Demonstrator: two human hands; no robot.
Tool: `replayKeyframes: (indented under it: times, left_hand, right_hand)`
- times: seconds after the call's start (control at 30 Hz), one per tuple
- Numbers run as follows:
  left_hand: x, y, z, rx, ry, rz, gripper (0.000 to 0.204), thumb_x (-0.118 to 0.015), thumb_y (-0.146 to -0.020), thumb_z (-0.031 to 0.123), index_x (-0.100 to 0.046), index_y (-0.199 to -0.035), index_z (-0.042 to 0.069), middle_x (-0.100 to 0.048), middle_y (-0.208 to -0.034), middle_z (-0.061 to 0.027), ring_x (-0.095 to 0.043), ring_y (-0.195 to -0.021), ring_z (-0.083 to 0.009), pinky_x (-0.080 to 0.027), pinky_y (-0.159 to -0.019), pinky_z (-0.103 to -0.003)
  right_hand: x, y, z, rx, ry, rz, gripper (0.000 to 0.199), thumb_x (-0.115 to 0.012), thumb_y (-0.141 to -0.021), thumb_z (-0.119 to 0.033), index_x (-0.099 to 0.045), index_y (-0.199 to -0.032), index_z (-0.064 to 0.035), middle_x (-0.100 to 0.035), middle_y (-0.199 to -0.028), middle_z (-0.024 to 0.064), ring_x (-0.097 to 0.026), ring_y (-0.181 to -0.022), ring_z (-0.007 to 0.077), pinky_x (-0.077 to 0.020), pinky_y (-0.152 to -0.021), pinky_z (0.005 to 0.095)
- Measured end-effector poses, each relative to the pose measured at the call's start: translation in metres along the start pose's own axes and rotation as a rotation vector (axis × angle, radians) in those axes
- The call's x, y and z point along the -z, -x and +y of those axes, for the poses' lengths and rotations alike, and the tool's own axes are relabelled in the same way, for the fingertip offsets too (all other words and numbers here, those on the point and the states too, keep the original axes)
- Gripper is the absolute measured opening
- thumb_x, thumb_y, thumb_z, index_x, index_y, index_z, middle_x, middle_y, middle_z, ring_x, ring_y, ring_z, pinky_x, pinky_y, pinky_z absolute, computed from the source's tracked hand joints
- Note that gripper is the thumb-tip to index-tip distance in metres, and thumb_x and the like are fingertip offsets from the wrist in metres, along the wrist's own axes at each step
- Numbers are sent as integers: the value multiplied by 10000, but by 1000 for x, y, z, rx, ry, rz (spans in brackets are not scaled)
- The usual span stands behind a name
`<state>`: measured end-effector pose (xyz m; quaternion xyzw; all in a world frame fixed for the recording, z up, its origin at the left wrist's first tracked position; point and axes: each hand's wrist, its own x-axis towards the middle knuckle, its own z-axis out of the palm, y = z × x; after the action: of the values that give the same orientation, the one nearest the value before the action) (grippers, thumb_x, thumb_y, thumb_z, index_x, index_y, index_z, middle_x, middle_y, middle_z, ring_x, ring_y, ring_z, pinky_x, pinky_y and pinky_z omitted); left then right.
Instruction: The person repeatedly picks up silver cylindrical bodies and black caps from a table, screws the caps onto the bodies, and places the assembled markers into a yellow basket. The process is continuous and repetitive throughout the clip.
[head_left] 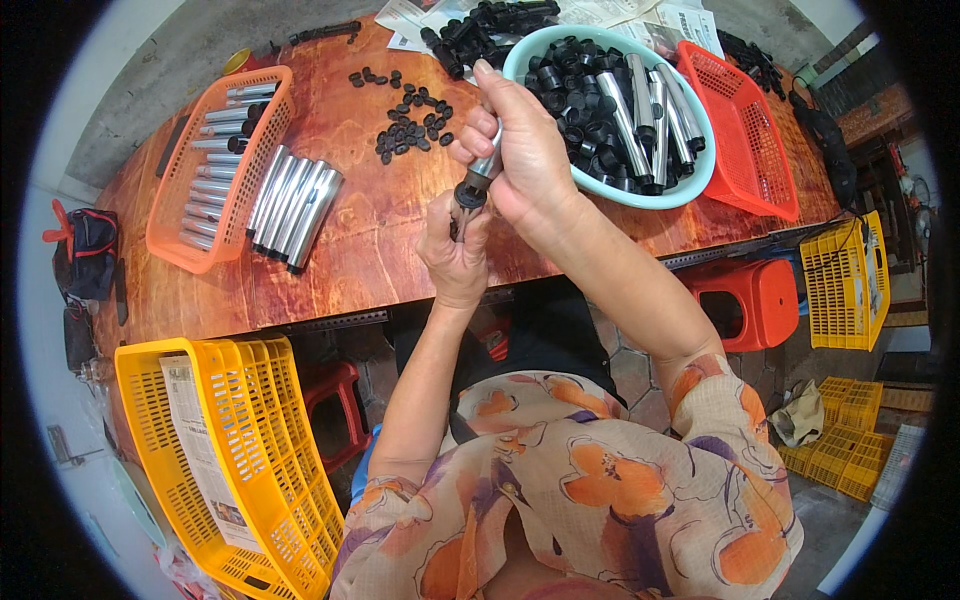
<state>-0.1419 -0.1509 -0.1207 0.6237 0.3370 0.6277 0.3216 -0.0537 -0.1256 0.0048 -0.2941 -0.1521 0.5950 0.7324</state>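
My right hand is wrapped around a silver metal tube, its thumb pointing up and away from me. The tube is tilted, and most of it is hidden in the fist. At the tube's near end sits a black plastic fitting. Just below it, my left hand pinches the fitting, and a thin metal piece shows between the fingers; its kind is unclear. Beyond the hands, small black caps lie loose on the wooden table.
An orange basket of silver tubes and a row of tubes stand left. Right of my hands are a pale blue basin of black parts and tubes, and a red basket. Yellow crates and red stools flank me.
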Motion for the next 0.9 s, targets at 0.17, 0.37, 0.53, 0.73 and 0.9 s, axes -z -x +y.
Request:
replayKeyframes:
  times: [0.17,0.37,0.53,0.73,0.9]
  left_hand:
    - [2,1,-1,26,5,-10,356,-628,-873,375,-539,-1000,55,-525,-678,-38,-484,-611,-131,-420,-585,-273]
    - [-1,0,-2,29,46,33,322,-618,-885,345,-538,-1006,57,-504,-667,-41,-475,-608,-131,-414,-579,-278]
    - [0,-3,4,16,54,36,367,-587,-896,383,-529,-1007,38,-504,-694,-28,-467,-636,-115,-403,-590,-261]
    - [3,-1,8,44,-23,29,477,-530,-909,474,-516,-1000,6,-488,-716,6,-442,-665,-89,-380,-601,-239]
    - [1,0,1,70,43,48,372,-640,-862,373,-529,-996,44,-464,-663,-52,-441,-587,-146,-407,-557,-280]
  right_hand:
    - [-3,5,2,116,133,-95,227,-625,-893,-244,-483,-773,-113,-363,-590,-37,-346,-497,55,-328,-475,204]
    - [-8,8,8,307,266,-198,270,-626,-895,-228,-492,-715,-79,-416,-552,-35,-372,-467,35,-321,-417,195]
    - [-7,8,12,427,446,-271,254,-639,-886,-206,-521,-713,-63,-486,-549,-36,-417,-470,17,-332,-411,187]
    - [-4,9,14,524,627,-368,211,-656,-873,-187,-572,-730,-56,-518,-569,-47,-459,-493,0,-353,-434,166]
    - [-5,4,16,514,557,-415,172,-587,-913,-103,-507,-773,-45,-389,-517,-54,-303,-414,5,-232,-375,200]
